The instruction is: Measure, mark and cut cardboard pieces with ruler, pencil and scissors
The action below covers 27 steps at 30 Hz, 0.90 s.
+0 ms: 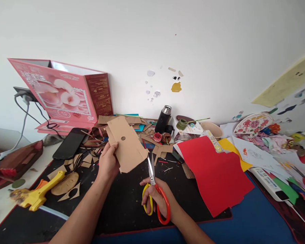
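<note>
My left hand [108,160] grips the left edge of a flat cardboard piece [129,152], thumb on its face. The piece is tilted up and has a small round hole near its middle. In my right hand [160,200] is a pair of scissors [151,178] with one yellow and one red handle loop. The blades point up and stand slightly apart, their tips close to the right corner of the cardboard. Whether they touch it I cannot tell. A black mat [132,206] lies under both hands.
Red paper [216,173] lies to the right. A yellow glue gun [38,196], cardboard scraps [87,159] and a phone [70,144] are on the left. Behind stand a black thermos [163,120], a green paint jar [182,124] and a pink box [66,98]. A power strip [269,184] sits far right.
</note>
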Motion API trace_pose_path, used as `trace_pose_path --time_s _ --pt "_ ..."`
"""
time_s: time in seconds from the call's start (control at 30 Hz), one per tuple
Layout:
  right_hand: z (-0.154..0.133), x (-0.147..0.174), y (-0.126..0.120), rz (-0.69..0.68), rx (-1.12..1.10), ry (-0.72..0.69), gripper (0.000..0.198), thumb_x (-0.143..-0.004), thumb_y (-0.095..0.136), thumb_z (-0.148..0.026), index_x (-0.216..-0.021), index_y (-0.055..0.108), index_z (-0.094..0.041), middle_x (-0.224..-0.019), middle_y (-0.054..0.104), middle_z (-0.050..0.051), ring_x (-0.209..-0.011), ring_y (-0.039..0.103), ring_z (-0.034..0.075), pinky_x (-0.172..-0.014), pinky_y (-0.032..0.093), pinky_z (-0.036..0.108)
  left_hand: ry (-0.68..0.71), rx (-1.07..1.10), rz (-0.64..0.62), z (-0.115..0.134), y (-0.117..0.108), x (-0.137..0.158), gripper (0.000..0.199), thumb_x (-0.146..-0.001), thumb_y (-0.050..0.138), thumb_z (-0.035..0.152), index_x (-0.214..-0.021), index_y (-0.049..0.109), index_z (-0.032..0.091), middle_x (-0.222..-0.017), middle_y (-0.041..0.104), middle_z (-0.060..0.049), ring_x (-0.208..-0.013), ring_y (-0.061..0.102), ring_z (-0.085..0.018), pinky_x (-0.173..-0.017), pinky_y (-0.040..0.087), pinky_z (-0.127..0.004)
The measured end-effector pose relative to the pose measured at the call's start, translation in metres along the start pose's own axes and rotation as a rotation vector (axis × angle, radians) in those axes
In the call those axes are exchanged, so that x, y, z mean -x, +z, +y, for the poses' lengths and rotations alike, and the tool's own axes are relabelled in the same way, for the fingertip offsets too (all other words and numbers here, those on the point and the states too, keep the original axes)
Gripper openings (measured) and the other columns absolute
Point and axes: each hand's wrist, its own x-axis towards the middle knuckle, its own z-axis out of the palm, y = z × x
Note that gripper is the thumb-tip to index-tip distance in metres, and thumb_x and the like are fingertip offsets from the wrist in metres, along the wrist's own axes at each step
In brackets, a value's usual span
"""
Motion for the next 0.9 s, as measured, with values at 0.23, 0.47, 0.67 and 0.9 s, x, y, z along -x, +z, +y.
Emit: trace_pose_path --time_s 0.23,0.47,0.67,0.9 --pt "-0.002 0.006 -0.006 -0.069 0.044 0.05 0.076 -0.089 0.066 -0.083 -0.12 0.063 -0.014 -0.074 0.072 0.005 -0.043 0.061 0.014 -0.043 0.044 0.022 0.021 -0.049 -0.075 0.002 -0.002 0.003 0.037 -0.071 0.087 0.038 -0.102 0.077 0.021 -0.099 0.083 -0.005 -0.083 0.076 -0.024 -0.072 0.061 -0.031" --pt "0.003 0.01 -0.005 -0.136 0.096 0.036 0.072 -0.092 0.067 -0.078 -0.123 0.066 -0.013 -0.069 0.07 0.002 -0.041 0.056 0.011 -0.043 0.044 0.022 0.276 -0.15 -0.062 0.009 -0.005 0.004 0.038 -0.082 0.083 0.052 -0.105 0.074 0.023 -0.107 0.08 -0.004 -0.089 0.071 -0.02 -0.075 0.056 -0.023" --pt "-0.005 0.008 0.002 -0.128 0.212 0.063 0.063 -0.097 0.064 -0.072 -0.121 0.068 -0.014 -0.067 0.068 0.0 -0.041 0.055 0.01 -0.043 0.043 0.02 0.179 0.005 0.034 0.007 -0.001 -0.003 0.018 -0.076 0.075 0.03 -0.092 0.069 0.024 -0.085 0.072 0.003 -0.072 0.064 -0.016 -0.062 0.05 -0.023" --pt "-0.004 -0.001 0.002 -0.146 0.225 0.077 0.059 -0.1 0.063 -0.068 -0.122 0.067 -0.014 -0.068 0.068 -0.001 -0.041 0.055 0.01 -0.042 0.044 0.019 0.226 -0.076 -0.176 -0.005 -0.007 -0.009 0.027 -0.081 0.077 0.036 -0.104 0.07 0.023 -0.091 0.072 0.001 -0.068 0.061 -0.015 -0.06 0.048 -0.024"
